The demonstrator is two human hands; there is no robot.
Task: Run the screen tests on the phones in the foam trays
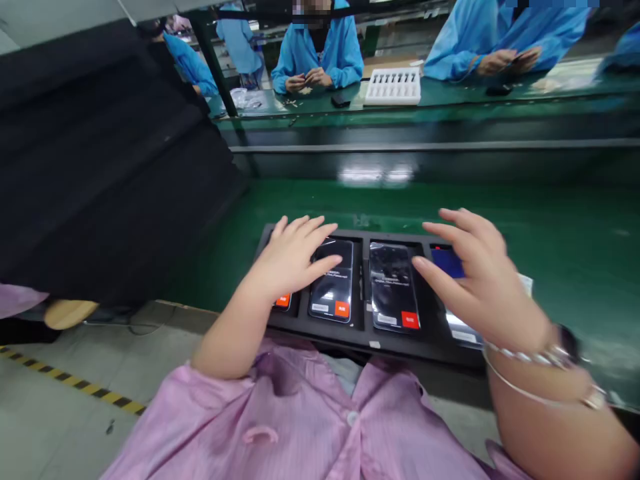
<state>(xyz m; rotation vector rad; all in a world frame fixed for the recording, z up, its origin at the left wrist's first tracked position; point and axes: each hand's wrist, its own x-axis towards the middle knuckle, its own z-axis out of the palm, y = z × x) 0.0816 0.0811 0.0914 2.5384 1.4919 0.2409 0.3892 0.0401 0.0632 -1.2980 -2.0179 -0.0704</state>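
A black tray (350,235) with several slots lies on the green belt in front of me, each slot holding a phone. My left hand (293,257) rests flat, fingers spread, over the leftmost phone (283,301) and touches the second phone (334,280). My right hand (477,273) hovers with fingers apart over the rightmost phone (449,261), whose screen shows blue. A third phone (395,287) with a film and a red sticker lies uncovered between the hands. Neither hand holds anything.
The green conveyor belt (550,227) runs left to right. Across it, people in blue coats work at a far bench with a white tray (393,85) and a dark phone (341,100). A black panel (100,167) stands at left; yellow-black floor tape (75,383) below.
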